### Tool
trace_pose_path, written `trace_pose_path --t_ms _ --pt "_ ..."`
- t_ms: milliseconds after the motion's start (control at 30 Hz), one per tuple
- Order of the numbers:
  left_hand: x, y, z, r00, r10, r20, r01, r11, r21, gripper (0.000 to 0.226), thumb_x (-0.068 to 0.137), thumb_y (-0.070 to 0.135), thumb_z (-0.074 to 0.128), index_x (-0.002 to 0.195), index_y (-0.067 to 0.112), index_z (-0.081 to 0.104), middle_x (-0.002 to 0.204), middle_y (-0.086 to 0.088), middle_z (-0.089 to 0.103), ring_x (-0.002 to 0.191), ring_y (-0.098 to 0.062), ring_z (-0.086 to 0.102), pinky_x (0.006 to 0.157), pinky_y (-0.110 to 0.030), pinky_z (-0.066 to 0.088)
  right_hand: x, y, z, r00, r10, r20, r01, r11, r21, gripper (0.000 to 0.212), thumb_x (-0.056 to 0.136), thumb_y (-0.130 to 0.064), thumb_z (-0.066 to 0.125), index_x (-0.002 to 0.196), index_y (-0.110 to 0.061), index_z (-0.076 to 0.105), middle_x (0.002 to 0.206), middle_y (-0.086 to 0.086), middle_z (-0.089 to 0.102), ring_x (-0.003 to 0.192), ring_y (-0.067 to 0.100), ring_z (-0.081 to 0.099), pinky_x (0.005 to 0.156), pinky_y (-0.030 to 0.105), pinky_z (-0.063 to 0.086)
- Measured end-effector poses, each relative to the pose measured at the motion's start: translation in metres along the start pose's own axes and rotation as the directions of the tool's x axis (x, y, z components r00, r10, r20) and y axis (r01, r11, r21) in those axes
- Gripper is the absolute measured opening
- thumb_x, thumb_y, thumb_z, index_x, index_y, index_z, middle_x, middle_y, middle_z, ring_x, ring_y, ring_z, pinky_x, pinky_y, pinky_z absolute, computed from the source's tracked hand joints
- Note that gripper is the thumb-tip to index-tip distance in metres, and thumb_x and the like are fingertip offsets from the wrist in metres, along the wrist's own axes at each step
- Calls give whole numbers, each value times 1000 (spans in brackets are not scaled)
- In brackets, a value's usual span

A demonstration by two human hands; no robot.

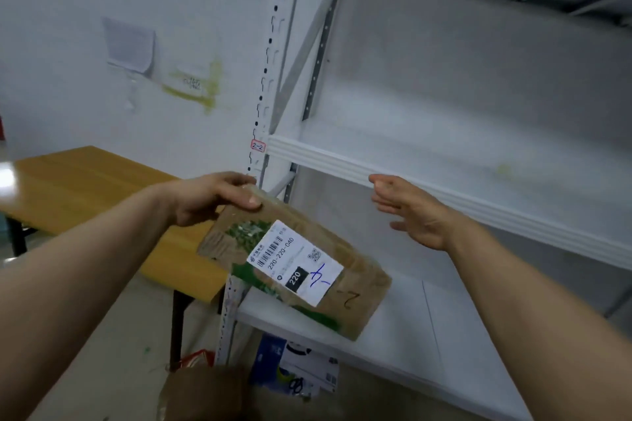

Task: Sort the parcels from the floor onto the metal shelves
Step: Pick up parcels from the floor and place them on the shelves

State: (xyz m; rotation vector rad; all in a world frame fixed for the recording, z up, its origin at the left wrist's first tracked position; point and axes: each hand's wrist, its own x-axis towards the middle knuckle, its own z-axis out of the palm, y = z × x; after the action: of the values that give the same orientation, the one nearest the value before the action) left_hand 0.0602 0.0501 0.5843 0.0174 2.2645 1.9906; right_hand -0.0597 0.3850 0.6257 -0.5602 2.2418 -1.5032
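Presently, the left hand (219,198) grips a brown cardboard parcel (362,287) by its upper corner, thumb pressed on the near face and fingers curled over the top edge. The parcel hangs tilted in the air, clear of any surface, in front of the metal shelves (444,196) and between two shelf boards: below the board beside the red "2-2" tag (257,146) and above the lower board (403,335). A white shipping label (294,263) faces the camera, reading 220-220-040, with a blue handwritten mark. The right hand (410,212) holds nothing; its fingers are extended and loosely spread, palm turned toward the parcel, apart from it and just in front of the upper board's edge. A wooden table (85,188) stands left of the shelves. Further parcels (297,369) lie on the floor beneath.
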Motion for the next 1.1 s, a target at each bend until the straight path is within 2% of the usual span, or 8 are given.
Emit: trace_pose_path --t_ms 167,300,500,633,733,900,1000,1100 --pt "13 83 29 966 11 260 -112 921 374 82 67 5 83 137 15 42 124 -12 63 102 -27 70 81 -40 59 -8 -34 33 979 -19 202 65 973 -224 104 62 -58 86 149 -50 30 138 -6 51 132 11 46 106 43 31" --pt "20 125 50 915 -2 403 -219 838 501 73 73 8 79 137 12 43 121 -24 63 101 -42 69 77 -49 60 -8 -45 54 949 -139 282 194 964 -179 119 63 -33 93 148 -61 15 138 2 58 123 15 61 97 37 50" --pt "19 139 65 934 334 126 -339 723 602 122 59 44 87 155 35 12 155 1 35 137 -21 40 94 -29 48 -15 -50 38 973 -228 11 227 962 -151 109 64 -27 90 146 -57 24 110 -2 70 93 11 74 69 30 60" --pt "22 124 63 812 554 -185 -410 765 497 111 68 55 79 155 30 15 159 -5 26 144 -27 30 113 -51 33 -27 -63 5 906 -262 -334 303 950 78 88 57 -36 80 134 -49 40 92 -5 77 78 16 74 65 33 57" --pt "30 109 56 734 485 -475 -357 871 336 103 76 57 72 155 25 15 159 -10 24 143 -34 29 113 -58 30 -36 -78 -22 781 -193 -593 469 809 355 80 59 -33 76 133 -40 46 92 2 68 76 16 64 66 32 57" --pt "41 110 71 948 253 -193 -291 935 -201 85 77 66 62 148 25 39 152 -5 38 135 -33 42 104 -56 43 -46 -98 -43 661 -79 -747 667 518 536 81 59 -29 77 134 -27 48 121 16 67 104 30 67 72 44 61" --pt "49 135 95 924 370 -91 -380 875 -301 48 82 57 64 120 26 64 127 -4 62 114 -27 61 87 -49 56 -48 -109 -50 630 -121 -767 720 463 517 80 60 -31 77 135 -24 50 125 18 66 106 31 67 69 41 60" --pt "60 171 116 852 502 -151 -524 816 -244 35 93 42 60 125 30 56 115 3 69 109 -19 63 85 -41 53 -51 -123 -66 585 -187 -789 771 429 470 72 69 -32 73 137 -25 49 128 19 64 112 36 66 73 43 60"
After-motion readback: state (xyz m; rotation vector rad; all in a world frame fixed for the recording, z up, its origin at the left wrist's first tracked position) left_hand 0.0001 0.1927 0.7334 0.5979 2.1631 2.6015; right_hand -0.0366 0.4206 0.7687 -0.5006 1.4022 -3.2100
